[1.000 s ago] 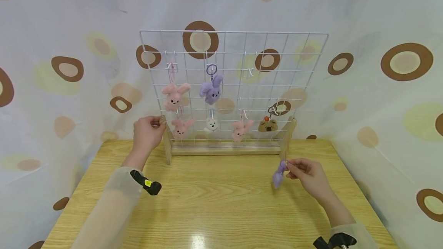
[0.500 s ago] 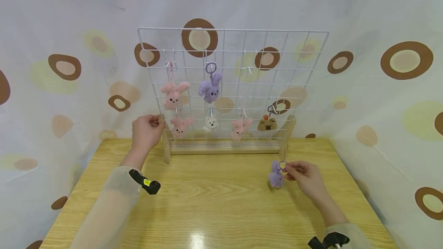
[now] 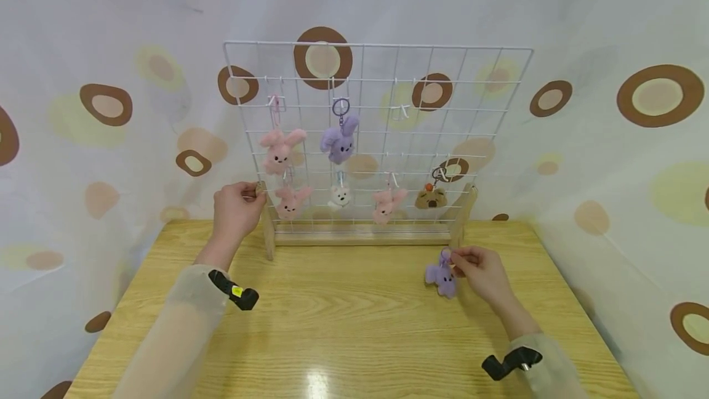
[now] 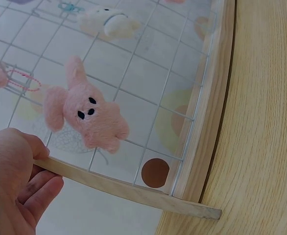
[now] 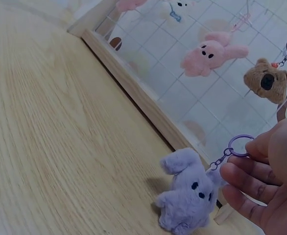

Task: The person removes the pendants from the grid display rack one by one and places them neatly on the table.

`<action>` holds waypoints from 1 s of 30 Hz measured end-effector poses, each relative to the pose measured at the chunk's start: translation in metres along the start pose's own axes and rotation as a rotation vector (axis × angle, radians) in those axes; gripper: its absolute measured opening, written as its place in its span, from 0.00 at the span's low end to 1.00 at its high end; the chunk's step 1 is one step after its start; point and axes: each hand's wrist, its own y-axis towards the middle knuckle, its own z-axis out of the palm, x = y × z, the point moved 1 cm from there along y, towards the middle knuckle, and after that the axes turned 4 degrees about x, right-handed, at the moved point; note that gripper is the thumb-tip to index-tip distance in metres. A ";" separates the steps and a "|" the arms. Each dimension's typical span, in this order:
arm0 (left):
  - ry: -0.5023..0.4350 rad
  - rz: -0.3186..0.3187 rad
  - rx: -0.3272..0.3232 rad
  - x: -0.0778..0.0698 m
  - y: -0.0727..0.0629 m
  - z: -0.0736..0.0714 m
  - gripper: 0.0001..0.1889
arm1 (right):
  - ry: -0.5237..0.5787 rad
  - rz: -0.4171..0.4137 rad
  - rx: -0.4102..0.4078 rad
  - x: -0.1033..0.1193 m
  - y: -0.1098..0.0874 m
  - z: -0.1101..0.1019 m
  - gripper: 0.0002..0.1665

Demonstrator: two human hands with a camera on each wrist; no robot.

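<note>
In the head view my right hand (image 3: 482, 273) pinches the ring of a purple bunny keychain (image 3: 441, 277) in front of the rack's right foot. The right wrist view shows its purple key ring (image 5: 241, 145) between thumb and fingers, the plush bunny dangling from a short chain. My left hand (image 3: 237, 211) grips the left wooden post (image 4: 129, 190) of the white wire grid rack (image 3: 362, 106), thumb on one side and fingers on the other. Beside that hand hangs a pink bunny plush (image 4: 87, 110).
On the grid hang an upper pink bunny (image 3: 281, 151), a purple bunny (image 3: 340, 140), a white bear (image 3: 340, 197), another pink bunny (image 3: 389, 205) and a brown bear head (image 3: 431, 197). A bare white hook (image 3: 401, 112) sits at upper right. The wooden table (image 3: 332, 325) lies in front.
My right hand has moved a little left and up towards the rack, and the purple bunny has swung round to show its face. The left hand keeps its grip on the post.
</note>
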 end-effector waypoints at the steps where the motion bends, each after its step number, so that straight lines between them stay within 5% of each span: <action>1: 0.000 0.002 -0.002 0.000 0.000 0.000 0.17 | -0.010 -0.002 0.001 -0.002 0.002 0.000 0.17; 22: -0.002 0.002 0.001 0.000 0.000 -0.001 0.18 | -0.180 -0.089 0.006 -0.015 0.033 0.002 0.09; 30: -0.006 0.002 0.007 0.001 0.000 0.000 0.19 | -0.187 -0.064 -0.030 -0.013 0.036 0.006 0.09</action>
